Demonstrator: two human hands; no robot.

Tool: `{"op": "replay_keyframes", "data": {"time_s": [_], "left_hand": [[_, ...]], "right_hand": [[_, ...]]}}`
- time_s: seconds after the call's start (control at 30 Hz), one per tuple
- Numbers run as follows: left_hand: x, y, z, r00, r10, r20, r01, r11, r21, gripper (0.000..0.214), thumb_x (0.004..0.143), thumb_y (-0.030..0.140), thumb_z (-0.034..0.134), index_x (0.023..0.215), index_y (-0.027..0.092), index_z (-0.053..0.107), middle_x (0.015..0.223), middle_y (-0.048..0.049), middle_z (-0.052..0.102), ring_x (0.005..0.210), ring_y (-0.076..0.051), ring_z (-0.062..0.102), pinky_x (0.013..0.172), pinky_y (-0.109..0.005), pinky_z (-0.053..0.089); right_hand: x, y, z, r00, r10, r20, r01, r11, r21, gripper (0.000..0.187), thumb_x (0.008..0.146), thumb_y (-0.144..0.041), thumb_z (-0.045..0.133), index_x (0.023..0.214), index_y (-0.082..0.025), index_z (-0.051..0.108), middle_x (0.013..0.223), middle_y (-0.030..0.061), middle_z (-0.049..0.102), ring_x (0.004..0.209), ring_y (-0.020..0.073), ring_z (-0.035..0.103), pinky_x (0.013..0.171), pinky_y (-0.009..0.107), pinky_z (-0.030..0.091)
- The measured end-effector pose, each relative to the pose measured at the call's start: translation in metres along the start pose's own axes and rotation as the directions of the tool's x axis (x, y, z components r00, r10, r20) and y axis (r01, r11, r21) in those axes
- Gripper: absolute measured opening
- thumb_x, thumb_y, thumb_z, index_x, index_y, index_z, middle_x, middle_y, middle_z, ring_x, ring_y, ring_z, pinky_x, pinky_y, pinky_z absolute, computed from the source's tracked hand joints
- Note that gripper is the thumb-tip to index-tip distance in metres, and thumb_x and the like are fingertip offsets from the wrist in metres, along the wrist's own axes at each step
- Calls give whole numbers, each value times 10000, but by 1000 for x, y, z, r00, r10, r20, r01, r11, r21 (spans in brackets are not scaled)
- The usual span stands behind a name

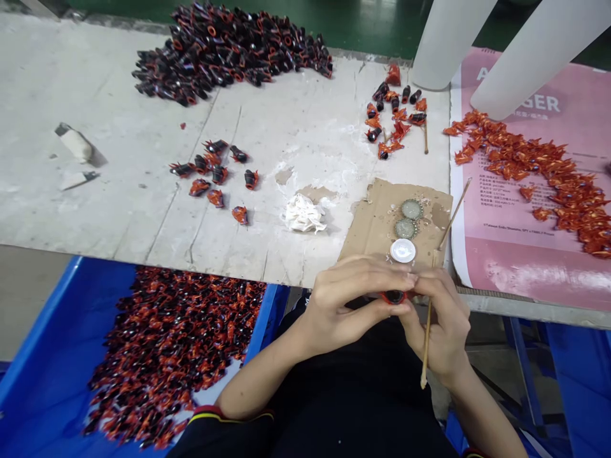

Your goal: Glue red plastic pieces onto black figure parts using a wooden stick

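Note:
Close in front of my body, my left hand [356, 299] pinches a small black-and-red molded plastic piece [394, 297]. My right hand [442, 315] meets it from the other side, fingers also closed on that piece. A thin wooden stick [426, 350] is tucked through the right hand's fingers, its whitish tip pointing down. Most of the held piece is hidden by fingers. Just beyond the hands lies a cardboard sheet [370, 219] bearing a white round cap [403, 250] and two bottle caps with clear contents [405, 228]. Another stick [456, 213] rests along the cardboard's right side.
Black pieces form a heap [238, 48] at the back. Small groups of pieces [217, 175] and a crumpled white tissue [304, 213] lie on the white table [119, 159]. Orange pieces [563, 172] cover a pink sheet at right, near white cylinders [453, 38]. A blue bin [42, 381] is full of pieces.

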State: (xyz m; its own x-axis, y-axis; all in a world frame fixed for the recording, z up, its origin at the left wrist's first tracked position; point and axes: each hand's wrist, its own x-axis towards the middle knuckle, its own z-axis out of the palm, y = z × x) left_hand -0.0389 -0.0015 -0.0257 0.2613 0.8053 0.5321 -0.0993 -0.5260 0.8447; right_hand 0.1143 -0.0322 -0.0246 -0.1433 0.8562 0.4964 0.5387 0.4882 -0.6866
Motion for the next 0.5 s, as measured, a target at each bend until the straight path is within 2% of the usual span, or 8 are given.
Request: {"op": "replay_keyframes", "data": {"time_s": [0.13, 0.23, 0.5], "left_hand": [[1, 0, -1, 997, -73, -3, 72, 993, -98, 163, 832, 194, 717, 993, 177, 732, 1144, -105, 730, 1158, -202, 655, 1033, -314, 532], [2, 0, 0, 997, -79, 4, 78, 983, -168, 193, 830, 195, 720, 1022, 193, 730, 1109, -83, 746, 1134, -186, 668, 1030, -304, 534], [2, 3, 5, 992, -125, 4, 120, 941, -316, 207, 823, 174, 726, 1030, 186, 733, 1065, -74, 761, 1036, -160, 714, 973, -241, 562]], "right_hand": [[5, -3, -6, 990, -22, 137, 6, 993, 118, 150, 947, -165, 517, 1080, -205, 573, 983, 34, 648, 956, 156, 605, 821, 280, 481], [5, -2, -10, 978, 2, 210, -46, 978, 206, 147, 936, -146, 535, 1050, -229, 579, 978, 18, 641, 958, 148, 606, 807, 266, 492], [2, -5, -8, 990, -36, 139, 11, 985, 174, 97, 944, -138, 515, 982, -218, 552, 870, -1, 608, 812, 125, 592, 710, 243, 496]]}}
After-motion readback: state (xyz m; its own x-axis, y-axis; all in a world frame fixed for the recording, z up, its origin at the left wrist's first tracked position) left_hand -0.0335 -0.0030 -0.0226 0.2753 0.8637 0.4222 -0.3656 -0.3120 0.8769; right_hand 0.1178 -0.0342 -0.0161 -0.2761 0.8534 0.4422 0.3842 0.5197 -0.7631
